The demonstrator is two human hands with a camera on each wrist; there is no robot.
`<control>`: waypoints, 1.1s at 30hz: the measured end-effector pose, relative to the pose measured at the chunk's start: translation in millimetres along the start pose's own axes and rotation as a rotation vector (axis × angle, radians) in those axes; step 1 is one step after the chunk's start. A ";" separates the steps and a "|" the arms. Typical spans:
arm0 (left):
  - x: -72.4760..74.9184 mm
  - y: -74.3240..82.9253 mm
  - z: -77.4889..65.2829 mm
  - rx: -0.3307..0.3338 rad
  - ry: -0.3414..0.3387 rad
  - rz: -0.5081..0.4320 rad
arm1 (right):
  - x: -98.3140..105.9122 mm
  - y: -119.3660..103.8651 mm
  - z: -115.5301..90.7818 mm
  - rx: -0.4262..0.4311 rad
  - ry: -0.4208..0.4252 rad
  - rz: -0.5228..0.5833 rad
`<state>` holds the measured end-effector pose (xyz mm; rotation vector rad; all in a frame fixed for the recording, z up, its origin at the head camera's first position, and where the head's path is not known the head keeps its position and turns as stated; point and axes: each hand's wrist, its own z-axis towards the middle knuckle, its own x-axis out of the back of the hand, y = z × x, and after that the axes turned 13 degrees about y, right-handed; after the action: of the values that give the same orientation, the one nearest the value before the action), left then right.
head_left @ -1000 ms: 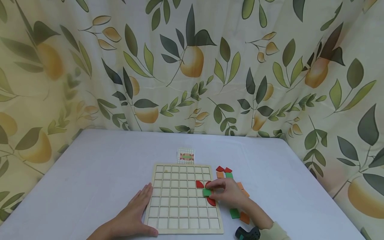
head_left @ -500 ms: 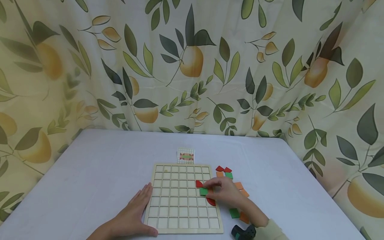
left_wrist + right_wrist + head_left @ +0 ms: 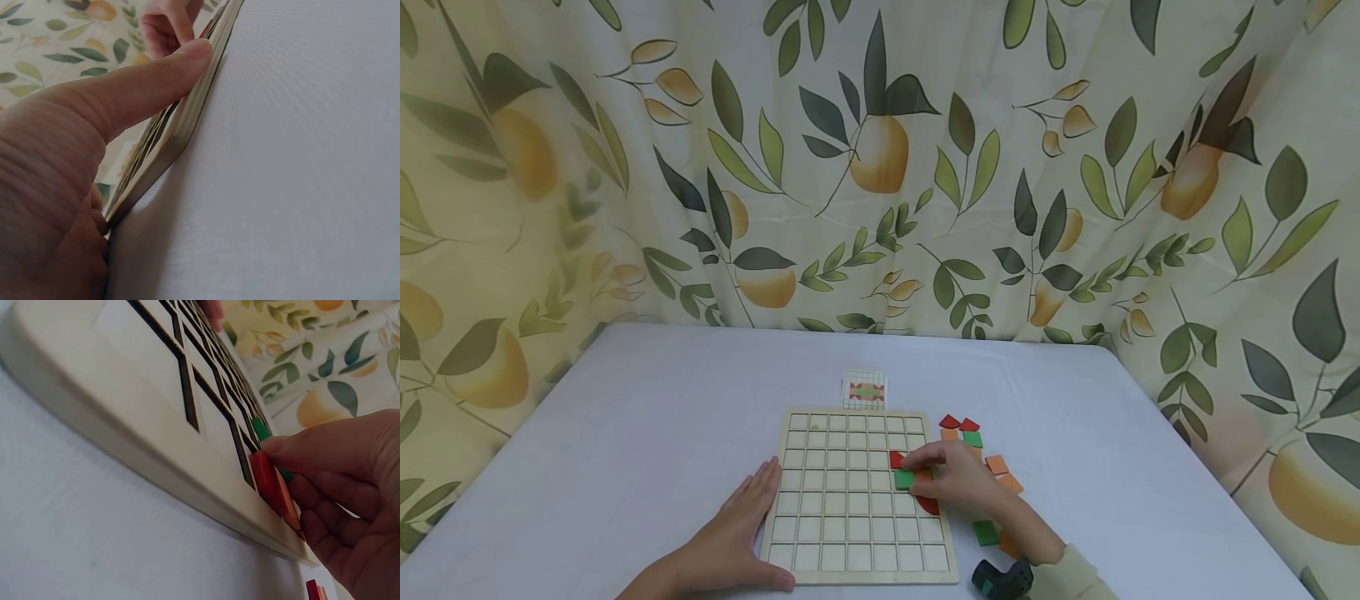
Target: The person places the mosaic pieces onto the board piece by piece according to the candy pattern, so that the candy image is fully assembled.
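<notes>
A wooden grid board [image 3: 835, 505] lies on the white table. My left hand [image 3: 730, 525] rests along its left edge, fingers straight, the thumb [image 3: 156, 81] on the near edge. Over the board's right side, my right hand [image 3: 958, 477] pinches a green square tile [image 3: 904, 479] between thumb and fingers. In the right wrist view that green tile [image 3: 261, 429] tilts at the grid beside a red piece [image 3: 266, 480] set in the board. In the head view a red quarter-round piece [image 3: 897, 459] sits just beyond the green tile, and another red piece [image 3: 928, 504] is partly under the hand.
A small pattern card [image 3: 865, 391] lies behind the board. To the right are loose red pieces [image 3: 950, 422], orange tiles [image 3: 997, 464] and green tiles [image 3: 986, 532], some partly hidden by the right arm. A black device [image 3: 1002, 578] is at the right wrist. A patterned curtain [image 3: 880, 208] hangs behind.
My right hand has moved slightly left with the green tile, which now lies over a cell left of the orange one. The left hand has stayed put.
</notes>
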<state>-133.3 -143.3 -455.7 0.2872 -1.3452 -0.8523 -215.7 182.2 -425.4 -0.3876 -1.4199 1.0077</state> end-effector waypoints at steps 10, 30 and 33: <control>0.8 0.6 0.7 -0.028 0.007 -0.010 | -0.2 -0.8 1.4 -0.019 -0.012 0.000; 1.7 -0.5 -0.2 -0.036 0.008 -0.020 | -1.8 -3.5 0.9 -0.032 -0.003 0.034; 2.8 0.6 -0.2 -0.042 0.007 -0.028 | -2.1 -3.1 0.9 -0.035 -0.004 0.039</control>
<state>-132.9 -144.8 -453.3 0.2765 -1.3175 -0.9017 -215.2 178.5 -424.2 -0.4400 -1.4397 1.0166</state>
